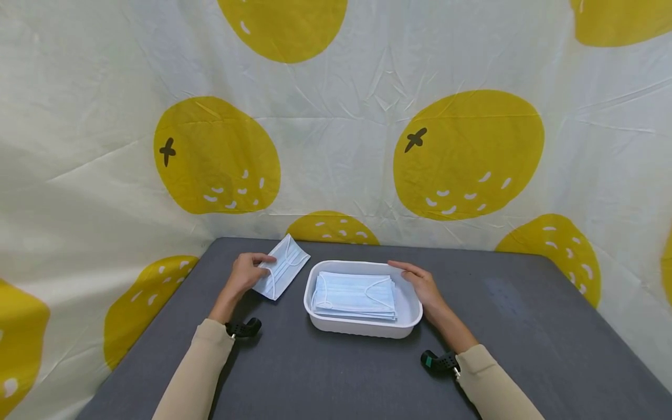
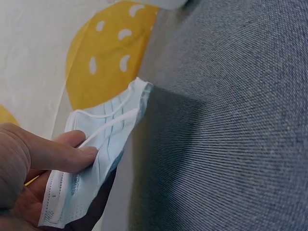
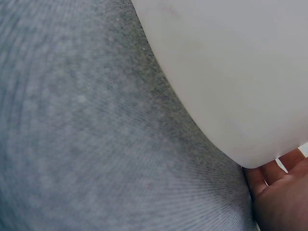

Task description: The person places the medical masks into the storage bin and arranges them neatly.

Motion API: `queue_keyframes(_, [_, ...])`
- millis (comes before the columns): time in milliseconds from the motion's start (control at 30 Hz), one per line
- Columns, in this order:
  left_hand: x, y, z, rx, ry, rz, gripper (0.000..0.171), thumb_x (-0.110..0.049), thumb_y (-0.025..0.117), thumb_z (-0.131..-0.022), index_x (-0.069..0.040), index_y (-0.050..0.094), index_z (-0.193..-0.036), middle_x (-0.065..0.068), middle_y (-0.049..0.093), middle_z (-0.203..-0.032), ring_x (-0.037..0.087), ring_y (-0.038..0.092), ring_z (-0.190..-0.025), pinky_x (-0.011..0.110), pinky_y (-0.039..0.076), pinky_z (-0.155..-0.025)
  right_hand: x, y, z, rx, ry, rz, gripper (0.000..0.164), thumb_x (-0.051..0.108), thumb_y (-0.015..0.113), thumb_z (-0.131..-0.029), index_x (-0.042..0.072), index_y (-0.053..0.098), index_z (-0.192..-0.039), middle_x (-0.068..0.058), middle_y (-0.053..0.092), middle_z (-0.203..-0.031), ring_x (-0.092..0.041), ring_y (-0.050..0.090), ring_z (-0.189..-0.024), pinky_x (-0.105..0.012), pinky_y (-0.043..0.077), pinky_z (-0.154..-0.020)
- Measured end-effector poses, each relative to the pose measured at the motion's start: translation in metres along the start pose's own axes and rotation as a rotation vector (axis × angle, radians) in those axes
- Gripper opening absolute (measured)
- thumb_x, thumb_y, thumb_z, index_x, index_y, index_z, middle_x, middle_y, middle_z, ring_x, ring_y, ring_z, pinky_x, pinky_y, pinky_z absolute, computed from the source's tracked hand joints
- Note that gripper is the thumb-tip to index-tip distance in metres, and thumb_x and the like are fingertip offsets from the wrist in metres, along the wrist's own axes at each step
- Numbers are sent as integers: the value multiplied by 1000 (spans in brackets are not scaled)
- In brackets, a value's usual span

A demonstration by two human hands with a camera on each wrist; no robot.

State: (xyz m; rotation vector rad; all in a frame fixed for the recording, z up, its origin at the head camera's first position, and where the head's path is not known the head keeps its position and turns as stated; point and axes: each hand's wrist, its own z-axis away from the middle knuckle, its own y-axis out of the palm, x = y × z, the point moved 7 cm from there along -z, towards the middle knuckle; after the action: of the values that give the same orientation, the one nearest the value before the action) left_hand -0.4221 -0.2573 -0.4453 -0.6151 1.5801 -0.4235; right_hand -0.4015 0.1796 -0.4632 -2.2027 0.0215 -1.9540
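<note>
Pinched between thumb and fingers of my left hand (image 1: 245, 273) is a light-blue disposable face mask (image 1: 283, 269), tilted above the grey table left of a white plastic tray (image 1: 362, 333). The left wrist view shows the thumb lying across the mask's (image 2: 108, 137) pleated face, beside a white ear loop. Several more face masks (image 1: 354, 291) lie stacked flat inside the tray, loops on top. My right hand (image 1: 426, 291) grips the tray's right end, thumb at the rim and fingers along the outside. In the right wrist view, its fingers (image 3: 272, 172) show behind the tray wall (image 3: 231, 77).
The table (image 1: 325, 379) has a dark grey ribbed cloth surface. Right behind it hangs a white curtain (image 1: 336, 157) printed with yellow fruit. Black wrist bands (image 1: 244, 328) sit at both cuffs.
</note>
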Motion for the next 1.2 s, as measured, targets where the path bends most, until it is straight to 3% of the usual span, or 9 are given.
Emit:
queue_keyframes(100, [-3,-2,1,-13,6,-1,36,7,68,-84,-6,80,-116,21,67,-136,35,57,-131,49,50,-104,0,0,0,6,-3,-7,39,9,44,-109,4,60,-144,-15,55,-154,-13,51,-139,-41,33,-123])
queue_keyframes(200, [-6,-4,1,-25,19,4,36,7,68,-83,-6,80,-115,21,68,-135,35,58,-130,49,50,-103,0,1,0,10,-5,-13,39,9,43,-109,3,60,-144,-16,54,-154,-15,50,-141,-45,31,-124])
queue_keyframes(300, [-9,-5,1,-28,32,5,36,6,68,-83,-5,80,-115,21,68,-135,35,58,-130,50,50,-103,0,1,0,4,-7,-8,39,8,44,-108,3,60,-143,-15,55,-153,-8,53,-136,-38,34,-122])
queue_keyframes(400, [-11,-6,2,-31,39,7,35,6,68,-84,-5,80,-115,21,68,-135,35,58,-128,50,50,-103,0,0,1,-1,-6,4,39,9,45,-108,4,61,-143,-15,56,-153,1,54,-130,-24,37,-115])
queue_keyframes(500, [-14,-8,2,-37,49,7,34,6,68,-85,-5,80,-115,21,68,-134,34,59,-125,49,51,-101,-1,0,1,-6,-5,11,39,8,45,-108,4,61,-143,-14,56,-152,3,54,-129,-16,38,-108])
queue_keyframes(700, [-25,-13,6,-72,89,-1,35,6,68,-83,-6,80,-113,19,73,-126,32,64,-114,36,53,-87,-1,0,0,-6,-18,7,39,7,45,-107,2,61,-142,-16,57,-151,3,56,-127,-18,40,-110])
queue_keyframes(800, [-29,-16,7,-85,100,-2,35,6,68,-82,-6,81,-113,19,74,-123,30,66,-106,30,52,-79,-1,0,0,-8,-24,9,39,6,45,-107,2,62,-142,-17,57,-150,10,56,-120,-13,40,-105])
queue_keyframes(1200, [-47,-25,12,-112,142,0,35,5,66,-84,-5,80,-115,23,72,-127,32,66,-103,28,48,-72,1,0,0,-1,-35,16,39,6,44,-108,2,61,-142,-17,57,-151,13,55,-118,-9,39,-102])
